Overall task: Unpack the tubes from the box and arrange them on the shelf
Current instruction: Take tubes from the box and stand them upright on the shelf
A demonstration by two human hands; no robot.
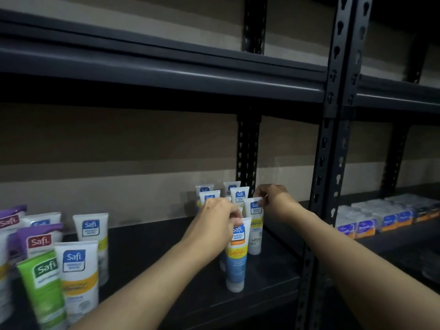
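Several white Safi tubes stand cap-down on the dark shelf (154,256). My left hand (214,220) pinches the crimped top of the front blue-and-white tube (236,258), which stands upright near the shelf's front. My right hand (273,198) grips the top edge of the white tube (255,232) just behind it. More tubes of the same kind (239,195) stand in rows behind, partly hidden by my hands. The box is out of view.
At the left stand a green tube (45,289), a white-and-yellow tube (78,279) and purple ones (35,241). A black slotted upright post (326,186) bounds the bay on the right. Wrapped packs (385,217) lie on the neighbouring shelf. Another shelf hangs overhead.
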